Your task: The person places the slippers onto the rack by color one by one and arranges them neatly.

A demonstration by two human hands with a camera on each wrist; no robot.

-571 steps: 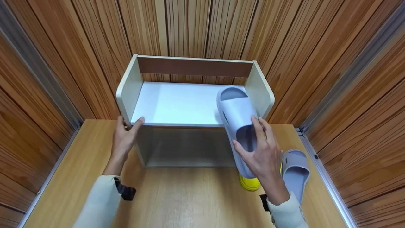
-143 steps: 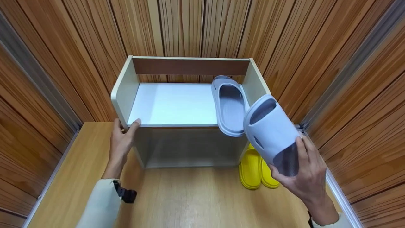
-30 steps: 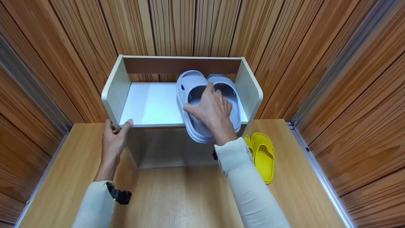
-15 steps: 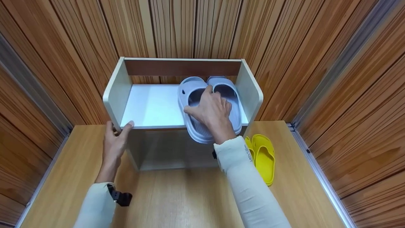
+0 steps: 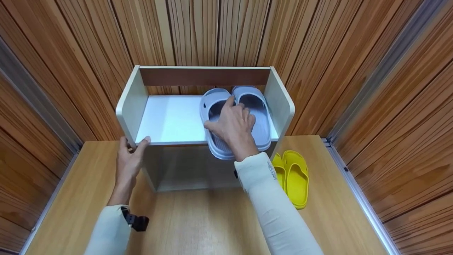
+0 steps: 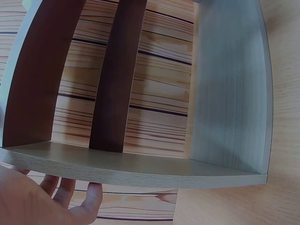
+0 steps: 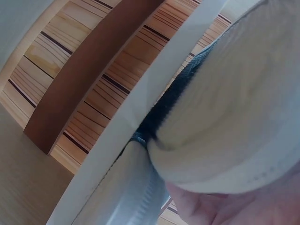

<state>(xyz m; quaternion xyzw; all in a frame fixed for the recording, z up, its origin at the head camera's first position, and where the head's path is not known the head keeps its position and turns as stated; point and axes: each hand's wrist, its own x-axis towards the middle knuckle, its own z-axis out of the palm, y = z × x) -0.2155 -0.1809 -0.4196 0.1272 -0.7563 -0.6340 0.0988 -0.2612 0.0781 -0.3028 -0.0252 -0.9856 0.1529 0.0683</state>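
Observation:
A two-level shoe rack stands against the back wall. At its left front corner my left hand grips the rack, thumb over the upper board. In the left wrist view its fingers lie along the outside of the side panel. A grey-blue slipper rests on the upper board, toe to the back and heel past the front edge. My right hand holds this slipper across its opening, thumb at the left rim. Its matching slipper sits close on the right, beside the side panel.
On the floor, right of the rack, stands a pair of yellow clogs. Wood-panelled walls enclose the space, with metal strips along the side edges. The rack's lower compartment lies in shadow.
Both grey-blue slippers have come onto the upper board, the left one carried there by my right hand. Over the last second it has settled lower. My left hand keeps its grip.

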